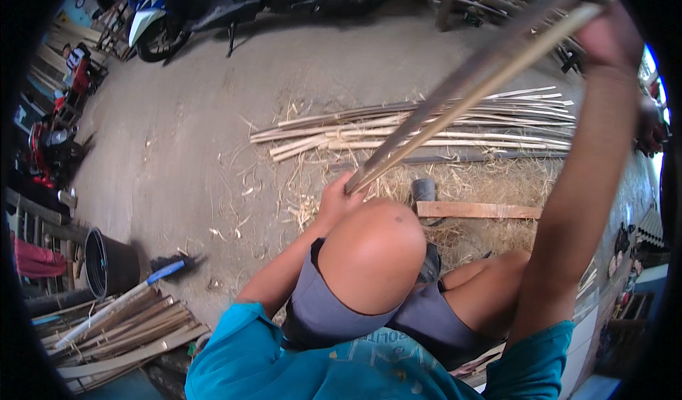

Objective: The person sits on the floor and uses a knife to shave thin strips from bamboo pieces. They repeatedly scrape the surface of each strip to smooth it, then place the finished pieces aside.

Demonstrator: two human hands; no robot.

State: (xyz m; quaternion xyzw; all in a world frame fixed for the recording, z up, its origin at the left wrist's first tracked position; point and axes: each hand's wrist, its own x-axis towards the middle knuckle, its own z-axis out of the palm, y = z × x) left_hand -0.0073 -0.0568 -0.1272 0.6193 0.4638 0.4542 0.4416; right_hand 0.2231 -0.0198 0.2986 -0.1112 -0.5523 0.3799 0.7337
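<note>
Two long bamboo strips, one dark (455, 87) and one pale (490, 89), slant from above my left knee up to the far right. My left hand (339, 200) is closed around their lower ends, partly hidden behind the raised knee. At the upper ends my right hand (612, 34) grips the strips with the arm stretched far out; motion blurs it a little. The strips meet at the lower end and stand slightly apart toward the top. Beyond them, a pile of split bamboo strips (426, 126) lies on the floor.
Shavings (497, 180) cover the floor around a reddish-brown wooden board (479, 209) and a dark grey cylinder (424, 189). A black bucket (114, 263), a blue-ended pole (117, 306) and more bamboo strips (135, 336) lie at left. A motorbike (160, 34) stands at the back.
</note>
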